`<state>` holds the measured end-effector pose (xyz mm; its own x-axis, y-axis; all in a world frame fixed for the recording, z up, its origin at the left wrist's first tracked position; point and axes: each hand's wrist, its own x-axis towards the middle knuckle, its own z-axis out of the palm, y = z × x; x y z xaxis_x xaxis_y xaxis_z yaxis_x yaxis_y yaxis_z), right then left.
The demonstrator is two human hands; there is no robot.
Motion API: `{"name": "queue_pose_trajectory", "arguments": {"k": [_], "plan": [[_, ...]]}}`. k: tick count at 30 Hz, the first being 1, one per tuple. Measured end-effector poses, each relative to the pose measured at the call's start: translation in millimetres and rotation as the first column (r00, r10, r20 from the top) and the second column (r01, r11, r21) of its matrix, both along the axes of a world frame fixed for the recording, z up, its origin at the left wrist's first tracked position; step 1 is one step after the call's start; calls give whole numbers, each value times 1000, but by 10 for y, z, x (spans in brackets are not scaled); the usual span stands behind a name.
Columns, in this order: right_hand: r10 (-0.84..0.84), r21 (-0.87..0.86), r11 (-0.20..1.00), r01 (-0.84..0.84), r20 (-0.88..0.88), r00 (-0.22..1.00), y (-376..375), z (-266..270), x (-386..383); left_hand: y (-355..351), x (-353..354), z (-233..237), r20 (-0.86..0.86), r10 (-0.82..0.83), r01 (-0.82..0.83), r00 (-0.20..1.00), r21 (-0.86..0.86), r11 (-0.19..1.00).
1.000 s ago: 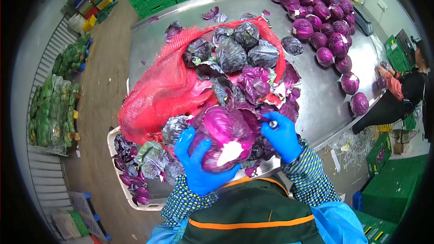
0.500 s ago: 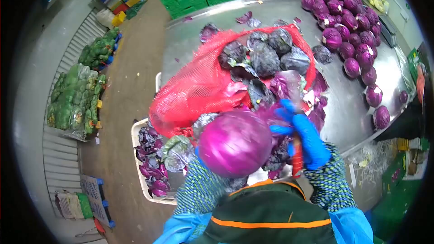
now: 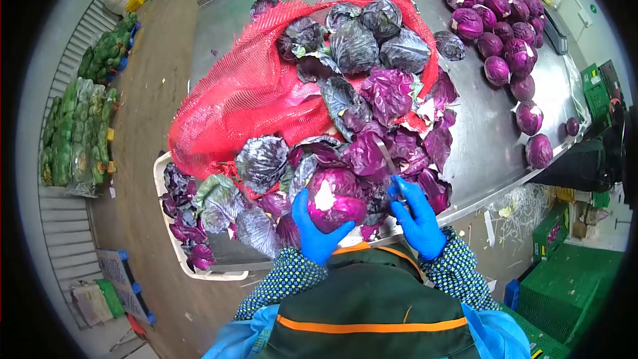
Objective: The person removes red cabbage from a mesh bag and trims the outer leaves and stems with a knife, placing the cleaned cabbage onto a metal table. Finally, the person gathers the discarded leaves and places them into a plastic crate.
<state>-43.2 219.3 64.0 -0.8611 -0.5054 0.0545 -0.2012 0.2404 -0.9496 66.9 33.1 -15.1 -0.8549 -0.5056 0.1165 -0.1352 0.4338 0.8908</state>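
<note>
Left hand (image 3: 318, 229): cupped under red cabbage (image 3: 335, 198), lower centre, pale stem upward.
Right hand (image 3: 417, 216): gripping knife (image 3: 387, 159), just right of cabbage.

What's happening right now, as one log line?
left hand: holds red cabbage, stem end up | right hand: holds knife, blade over leaves | near: red net sack, steel table
</note>
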Motion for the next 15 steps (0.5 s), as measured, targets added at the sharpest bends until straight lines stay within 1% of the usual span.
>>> {"name": "queue_pose_trajectory", "arguments": {"k": [1, 2, 3, 4, 6, 8, 10, 12, 13, 14, 15], "plan": [[-3, -2, 1000, 3, 0, 1000, -6, 95, -6, -39, -53, 108, 78, -39, 37, 996, 31, 999], [131, 214, 970, -118, -51, 990, -13, 191, -27, -71, -133, 240, 149, -81, 73, 986, 63, 995], [265, 426, 880, -210, -75, 961, -22, 246, -64, -66, -219, 403, 201, -86, 108, 976, -101, 989], [253, 429, 882, -194, -85, 964, -30, 231, -117, -50, -303, 489, 189, -93, 130, 978, -194, 972], [422, 564, 795, -222, -251, 871, -24, 143, -210, -29, -443, 538, 135, -102, 130, 986, -212, 969], [404, 583, 792, -181, -277, 872, -24, 104, -253, -14, -517, 516, 141, -105, 134, 985, -220, 966], [418, 590, 780, -210, -241, 876, -28, 12, -307, -32, -586, 501, 153, -99, 133, 983, -230, 964], [402, 600, 778, -189, -243, 883, -70, -76, -293, -48, -609, 494, 179, -142, 172, 974, -170, 970], [364, 620, 770, -153, -230, 902, -105, -92, -291, -31, -592, 478, 185, -140, 171, 973, -164, 972], [327, 639, 760, -117, -221, 919, -140, -109, -306, -3, -572, 463, 179, -134, 173, 975, -224, 959], [270, 651, 749, -119, -136, 953, -187, -167, -398, 22, -567, 449, 167, -126, 170, 978, -287, 943]]}}
